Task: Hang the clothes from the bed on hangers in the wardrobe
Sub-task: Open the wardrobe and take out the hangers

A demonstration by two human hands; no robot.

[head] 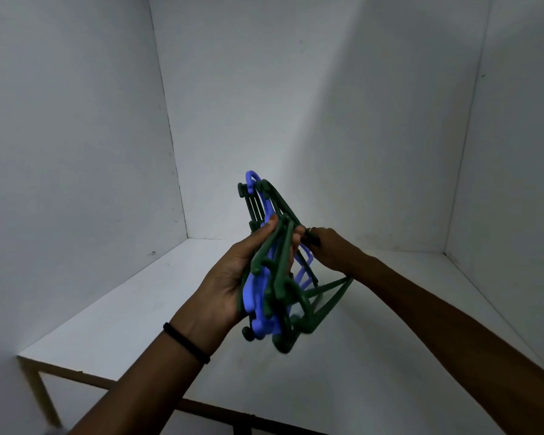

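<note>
A bundle of plastic hangers (275, 277), several dark green and at least one blue, is held up inside a white wardrobe compartment. My left hand (233, 274) grips the bundle from the left, with fingers curled round the stacked hangers. My right hand (330, 249) pinches one dark green hanger (324, 302) at the right side of the bundle, which is splayed out from the rest. No clothes and no bed are in view.
The white wardrobe shelf (139, 309) lies below the hands, with a wooden front edge (76, 373). White walls close the compartment on the left (76, 136), back (311, 120) and right (515, 183).
</note>
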